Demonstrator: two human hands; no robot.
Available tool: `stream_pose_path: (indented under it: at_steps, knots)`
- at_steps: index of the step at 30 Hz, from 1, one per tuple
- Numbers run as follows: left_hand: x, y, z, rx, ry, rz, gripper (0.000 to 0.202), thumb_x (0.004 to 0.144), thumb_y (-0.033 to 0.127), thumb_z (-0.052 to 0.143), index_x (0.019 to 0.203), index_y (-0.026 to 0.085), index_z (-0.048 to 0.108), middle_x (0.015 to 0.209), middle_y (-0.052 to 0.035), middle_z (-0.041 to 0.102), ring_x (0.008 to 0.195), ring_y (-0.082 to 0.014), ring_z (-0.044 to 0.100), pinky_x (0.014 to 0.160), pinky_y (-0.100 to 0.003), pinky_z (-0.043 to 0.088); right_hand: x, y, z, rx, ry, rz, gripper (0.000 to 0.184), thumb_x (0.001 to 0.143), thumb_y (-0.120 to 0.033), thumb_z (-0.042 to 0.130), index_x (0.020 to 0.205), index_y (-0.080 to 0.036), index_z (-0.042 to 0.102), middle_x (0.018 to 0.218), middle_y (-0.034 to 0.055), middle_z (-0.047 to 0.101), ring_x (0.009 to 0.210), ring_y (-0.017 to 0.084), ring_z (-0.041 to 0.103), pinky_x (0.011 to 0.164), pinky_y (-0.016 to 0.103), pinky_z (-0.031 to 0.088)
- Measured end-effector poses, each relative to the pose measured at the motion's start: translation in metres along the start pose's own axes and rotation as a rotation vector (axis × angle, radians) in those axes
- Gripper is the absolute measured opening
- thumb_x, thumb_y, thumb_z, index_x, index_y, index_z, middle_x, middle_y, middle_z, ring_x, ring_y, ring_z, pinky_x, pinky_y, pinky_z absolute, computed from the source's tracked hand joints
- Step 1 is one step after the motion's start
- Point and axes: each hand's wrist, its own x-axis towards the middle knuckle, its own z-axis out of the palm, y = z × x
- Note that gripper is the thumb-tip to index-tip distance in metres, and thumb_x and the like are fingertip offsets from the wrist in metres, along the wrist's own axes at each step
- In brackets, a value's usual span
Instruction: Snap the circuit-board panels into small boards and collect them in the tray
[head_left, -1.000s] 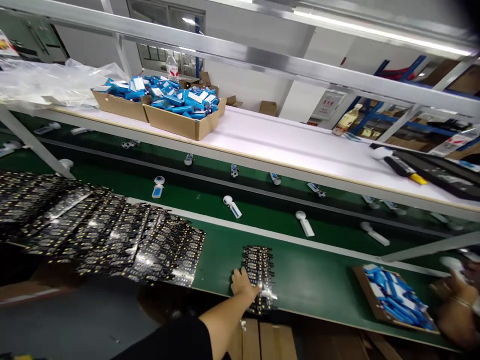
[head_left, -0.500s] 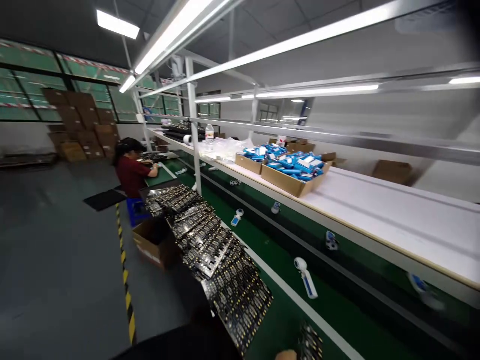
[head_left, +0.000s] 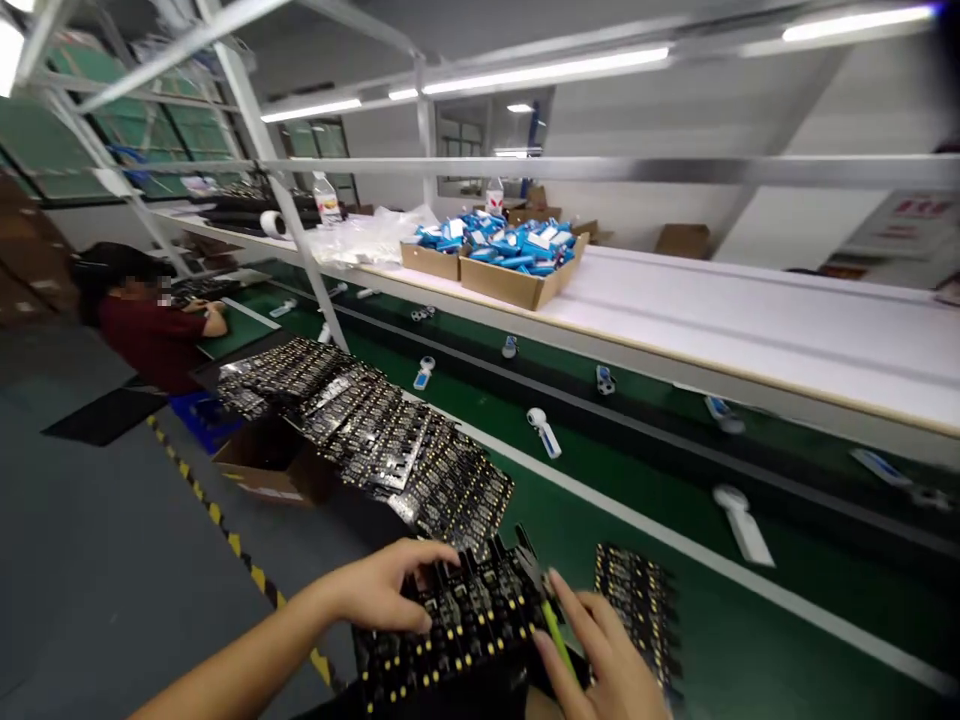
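My left hand curls over the near left edge of a black circuit-board panel and grips it above the table's front edge. My right hand rests on the panel's right side, its fingers partly spread, with a thin green stick between them. Another black panel lies flat on the green table just right of my hands. A long spread of overlapping black panels runs away to the left.
White handheld devices ride the dark conveyor belt behind the table. Cardboard boxes of blue packs stand on the white shelf. A seated person works at far left; an open carton sits on the floor.
The view swung left and back down. My left hand left the flat panel and now grips another panel lifted near me, and my right hand has come in with a green stick.
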Motion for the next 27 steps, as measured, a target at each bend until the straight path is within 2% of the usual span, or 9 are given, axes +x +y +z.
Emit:
stream_pose_path:
  at_steps: [3,5,9,12,16,18,22,24,27]
  knots:
    - [-0.014,-0.008,0.003,-0.034,0.052,-0.028,0.063,0.061,0.021,0.073,0.123,0.033,0.063,0.124,-0.0029,0.063,0.094,-0.0230,0.061,0.088,-0.036,0.050,0.017,-0.006,-0.003,-0.078,0.100,-0.216,0.051,0.089,-0.053,0.050,0.138,-0.037,0.046,0.106,0.0079,0.064,0.086,0.022,0.068,0.066,0.030,0.058]
    - [-0.019,-0.014,0.005,-0.055,0.064,-0.045,0.063,0.061,0.020,0.073,0.122,0.033,0.063,0.123,-0.0030,0.063,0.094,-0.0230,0.061,0.087,-0.036,0.052,0.019,-0.010,-0.006,-0.101,0.133,-0.251,0.051,0.090,-0.049,0.052,0.138,-0.035,0.046,0.103,0.0073,0.064,0.084,0.020,0.068,0.065,0.026,0.057]
    - [-0.025,-0.023,0.003,-0.071,0.056,-0.058,0.061,0.063,0.018,0.072,0.121,0.034,0.063,0.124,-0.0023,0.061,0.096,-0.0235,0.060,0.087,-0.035,0.051,0.016,-0.010,-0.011,-0.061,0.058,-0.242,0.051,0.091,-0.045,0.052,0.140,-0.035,0.043,0.103,0.0044,0.064,0.088,0.017,0.067,0.072,0.023,0.056]
    - [-0.029,-0.026,0.002,-0.057,0.030,-0.059,0.060,0.064,0.017,0.070,0.120,0.035,0.063,0.125,-0.0015,0.060,0.101,-0.0247,0.059,0.091,-0.035,0.049,0.013,-0.007,-0.005,-0.039,-0.046,-0.259,0.048,0.094,-0.041,0.049,0.141,-0.036,0.041,0.100,0.0021,0.065,0.090,0.014,0.066,0.077,0.020,0.054]
    - [-0.030,-0.030,0.006,-0.034,0.003,-0.092,0.066,0.065,0.017,0.070,0.126,0.038,0.058,0.129,-0.0013,0.057,0.098,-0.0234,0.058,0.089,-0.035,0.049,0.004,-0.004,0.014,-0.343,0.093,-0.224,0.050,0.093,-0.041,0.048,0.141,-0.031,0.044,0.092,0.0057,0.067,0.073,0.021,0.066,0.064,0.030,0.056]
    - [-0.030,-0.035,0.010,-0.049,-0.003,-0.113,0.068,0.063,0.015,0.069,0.126,0.038,0.057,0.129,-0.0009,0.057,0.096,-0.0223,0.057,0.088,-0.034,0.050,0.001,-0.002,0.017,-0.387,0.107,-0.206,0.051,0.092,-0.041,0.049,0.141,-0.030,0.045,0.093,0.0068,0.068,0.071,0.022,0.066,0.062,0.032,0.056]
    - [-0.031,-0.048,0.016,-0.125,0.005,-0.133,0.067,0.062,0.011,0.067,0.124,0.037,0.058,0.129,-0.0001,0.056,0.096,-0.0209,0.056,0.087,-0.032,0.050,-0.004,0.005,0.009,-0.147,-0.105,-0.210,0.048,0.092,-0.039,0.051,0.139,-0.032,0.046,0.103,0.0046,0.068,0.089,0.018,0.068,0.078,0.024,0.056]
    - [-0.032,-0.055,0.018,-0.132,0.010,-0.137,0.067,0.063,0.012,0.067,0.125,0.036,0.057,0.130,-0.0006,0.055,0.097,-0.0211,0.056,0.088,-0.033,0.049,-0.008,0.006,0.007,-0.208,-0.128,-0.174,0.047,0.092,-0.034,0.051,0.139,-0.033,0.047,0.102,0.0054,0.068,0.088,0.021,0.068,0.078,0.029,0.056]
    - [-0.033,-0.061,0.019,-0.127,0.017,-0.157,0.069,0.062,0.011,0.067,0.126,0.035,0.057,0.127,-0.0017,0.057,0.098,-0.0219,0.055,0.093,-0.036,0.048,-0.015,0.006,0.009,-0.369,-0.081,-0.086,0.050,0.091,-0.032,0.049,0.141,-0.032,0.045,0.100,0.0085,0.067,0.080,0.026,0.067,0.071,0.039,0.057]
